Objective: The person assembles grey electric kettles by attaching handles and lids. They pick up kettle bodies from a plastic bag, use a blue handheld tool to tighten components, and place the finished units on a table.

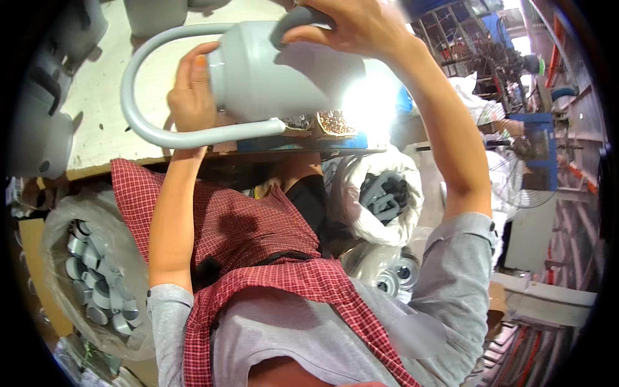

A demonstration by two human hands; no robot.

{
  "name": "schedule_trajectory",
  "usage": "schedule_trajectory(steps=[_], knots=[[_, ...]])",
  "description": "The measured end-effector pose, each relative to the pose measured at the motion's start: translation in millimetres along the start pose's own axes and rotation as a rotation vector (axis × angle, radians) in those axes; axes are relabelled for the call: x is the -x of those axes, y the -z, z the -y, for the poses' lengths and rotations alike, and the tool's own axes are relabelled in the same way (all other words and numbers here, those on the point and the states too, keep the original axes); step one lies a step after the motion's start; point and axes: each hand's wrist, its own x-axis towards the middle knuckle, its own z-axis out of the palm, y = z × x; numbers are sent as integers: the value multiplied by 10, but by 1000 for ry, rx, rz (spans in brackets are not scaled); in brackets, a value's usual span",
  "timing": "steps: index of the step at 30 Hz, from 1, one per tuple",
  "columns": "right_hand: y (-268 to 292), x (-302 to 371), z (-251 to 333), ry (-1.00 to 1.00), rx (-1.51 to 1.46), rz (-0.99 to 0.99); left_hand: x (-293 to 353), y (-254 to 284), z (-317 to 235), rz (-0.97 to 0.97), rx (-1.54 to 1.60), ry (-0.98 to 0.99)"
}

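Note:
A light grey jug-shaped vessel (264, 77) lies on its side in the air over the table edge, its narrower collar toward the left. A thick grey hooped tube (131, 84) arches from its sides around that end. My left hand (193, 90) reaches inside the hoop and is closed on the collar, fingers partly hidden behind it. At the vessel's upper side, my right hand (351, 29) is closed around a dark grey curved piece (300, 24), which touches the vessel. The upper part of this hand is cut off by the frame edge. Strong glare covers the vessel's right end.
More grey vessels stand on the pale table (97, 122) at left. Small screws fill an open box (335, 124) at its edge. Below are a white sack (351, 193) of dark grey curved pieces and a plastic bag (58, 258) of grey parts. A fan (525, 180) stands at right.

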Motion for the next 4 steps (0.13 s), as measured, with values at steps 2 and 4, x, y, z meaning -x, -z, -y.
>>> schedule_trajectory(steps=[2,4], knots=[[50,87,20,52,35,-164,-101,88,-66,-63,-50,-44],[86,170,20,121,18,-374,-173,348,8,-143,49,14]])
